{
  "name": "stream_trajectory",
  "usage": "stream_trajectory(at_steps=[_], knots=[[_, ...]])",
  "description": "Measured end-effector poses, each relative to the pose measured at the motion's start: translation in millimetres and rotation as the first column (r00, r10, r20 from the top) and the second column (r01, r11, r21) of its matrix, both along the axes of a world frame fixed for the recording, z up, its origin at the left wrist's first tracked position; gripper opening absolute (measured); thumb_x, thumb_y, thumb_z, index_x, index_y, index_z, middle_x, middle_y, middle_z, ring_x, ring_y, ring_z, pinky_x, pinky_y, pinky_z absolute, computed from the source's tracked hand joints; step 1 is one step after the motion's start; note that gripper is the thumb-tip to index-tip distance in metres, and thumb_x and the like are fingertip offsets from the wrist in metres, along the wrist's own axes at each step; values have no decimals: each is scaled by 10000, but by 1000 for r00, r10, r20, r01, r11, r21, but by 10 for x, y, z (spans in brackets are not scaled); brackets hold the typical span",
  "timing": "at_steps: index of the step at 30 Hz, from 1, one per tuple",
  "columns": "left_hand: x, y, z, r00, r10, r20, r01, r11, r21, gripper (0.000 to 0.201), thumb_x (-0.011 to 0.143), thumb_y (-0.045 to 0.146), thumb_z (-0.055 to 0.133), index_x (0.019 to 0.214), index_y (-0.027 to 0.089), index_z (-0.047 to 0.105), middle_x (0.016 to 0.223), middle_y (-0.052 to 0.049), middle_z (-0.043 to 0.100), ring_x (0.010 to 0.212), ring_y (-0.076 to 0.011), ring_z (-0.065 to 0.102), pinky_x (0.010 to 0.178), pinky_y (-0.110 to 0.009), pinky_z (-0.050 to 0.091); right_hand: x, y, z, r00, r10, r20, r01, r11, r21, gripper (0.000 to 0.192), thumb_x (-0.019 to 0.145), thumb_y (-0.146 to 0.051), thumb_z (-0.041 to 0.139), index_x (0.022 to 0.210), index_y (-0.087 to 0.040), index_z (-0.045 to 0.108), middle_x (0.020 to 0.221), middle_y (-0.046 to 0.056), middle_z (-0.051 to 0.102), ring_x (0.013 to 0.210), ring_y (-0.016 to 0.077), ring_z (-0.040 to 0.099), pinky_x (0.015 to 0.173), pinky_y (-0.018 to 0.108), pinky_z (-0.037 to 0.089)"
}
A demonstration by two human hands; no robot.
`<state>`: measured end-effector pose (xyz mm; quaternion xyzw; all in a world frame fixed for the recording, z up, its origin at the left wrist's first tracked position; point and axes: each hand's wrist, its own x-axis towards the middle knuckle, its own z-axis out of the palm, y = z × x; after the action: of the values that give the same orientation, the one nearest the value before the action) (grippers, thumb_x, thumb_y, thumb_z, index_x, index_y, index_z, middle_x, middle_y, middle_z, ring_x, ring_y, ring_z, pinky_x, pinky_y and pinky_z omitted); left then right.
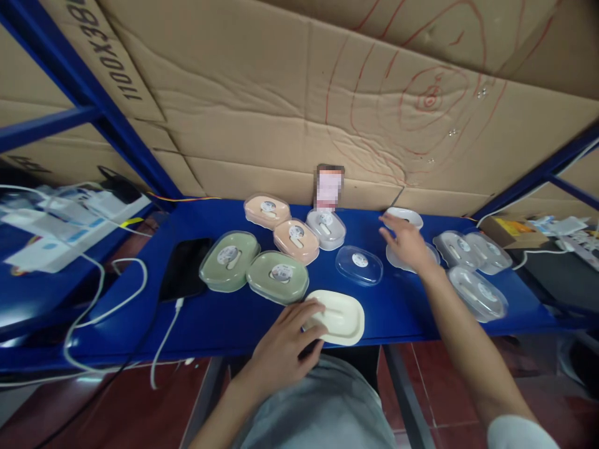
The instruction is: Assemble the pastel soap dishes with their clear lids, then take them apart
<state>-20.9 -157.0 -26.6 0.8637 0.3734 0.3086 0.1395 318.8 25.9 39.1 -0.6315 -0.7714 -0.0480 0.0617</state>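
Observation:
My left hand [291,342] grips the left end of a cream oval soap dish [344,318] at the table's front edge, fingertips on its rim. My right hand [406,242] reaches out with its fingers apart, over a pale oval piece [397,259] and close to a white oval dish [412,216] behind it. Whether its fingertips touch that dish, I cannot tell. Between my hands lies a clear lid [359,265] bearing a round label.
Lidded green boxes [228,262], peach boxes [267,211] and a grey box [326,229] stand to the left and centre. Several clear-lidded grey boxes [477,293] are at right. A black phone [185,268], a white cable [166,340] and a propped screen [330,187] are also here.

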Motion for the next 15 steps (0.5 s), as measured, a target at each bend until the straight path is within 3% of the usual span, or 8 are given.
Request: stream_trajectory(at_steps=[2, 4, 6, 8, 11, 13, 15], knots=[[-9, 4, -6, 1000, -10, -12, 10, 1000, -24, 256, 992, 127, 583, 1170, 255, 715, 1462, -86, 641, 1430, -262, 564, 1179, -474, 498, 130, 332, 134, 983, -174, 62, 176, 984, -20, 474, 1115, -351, 448, 1462, -96, 646, 1423, 259, 679, 1374, 316, 635, 1143, 471, 442], [-11, 7, -12, 1000, -14, -13, 14, 1000, -23, 253, 1013, 130, 570, 1174, 257, 718, 1456, -87, 652, 1411, -258, 585, 1175, -478, 507, 228, 574, 202, 961, -259, 99, 266, 962, -63, 426, 1085, -359, 523, 1298, -61, 742, 1245, 275, 748, 1212, 323, 725, 1043, 467, 478], [-4, 11, -16, 1000, -12, -10, 12, 1000, -12, 236, 1025, 142, 578, 1171, 257, 724, 1439, -89, 667, 1382, -256, 611, 1164, -477, 519, 269, 680, 232, 947, -293, 130, 305, 949, -85, 350, 1040, -363, 615, 1187, -95, 787, 1166, 246, 776, 1108, 317, 757, 960, 439, 503], [7, 15, -19, 1000, 1, -7, -1, 1000, 0, 219, 1029, 155, 595, 1169, 255, 730, 1420, -92, 681, 1355, -256, 632, 1154, -472, 529, 247, 626, 261, 940, -306, 149, 318, 946, -67, 318, 1025, -353, 640, 1195, -123, 779, 1160, 236, 780, 1091, 338, 754, 922, 436, 512], [20, 22, -32, 1000, 22, -11, -22, 1000, 9, 180, 1037, 183, 618, 1164, 245, 729, 1390, -98, 698, 1310, -257, 661, 1134, -472, 547, 119, 224, 323, 958, -253, 136, 242, 966, 89, 404, 1093, -376, 508, 1321, -108, 708, 1222, 253, 755, 1164, 367, 714, 967, 469, 488], [21, 23, -54, 1000, 24, -3, -24, 1000, 15, 151, 1042, 202, 630, 1154, 240, 722, 1356, -97, 710, 1266, -252, 683, 1113, -469, 564, -17, -231, 344, 990, -101, 98, 72, 962, 262, 434, 1115, -398, 453, 1348, -117, 686, 1230, 225, 756, 1159, 362, 699, 990, 479, 472], [14, 16, -86, 999, 36, 12, -36, 999, 29, 169, 1044, 224, 642, 1199, 239, 706, 1347, -102, 711, 1253, -252, 691, 1097, -459, 580, -190, -752, 310, 995, 83, 58, -97, 945, 312, 399, 1127, -389, 440, 1322, -162, 704, 1204, 170, 777, 1101, 330, 708, 985, 471, 469]])
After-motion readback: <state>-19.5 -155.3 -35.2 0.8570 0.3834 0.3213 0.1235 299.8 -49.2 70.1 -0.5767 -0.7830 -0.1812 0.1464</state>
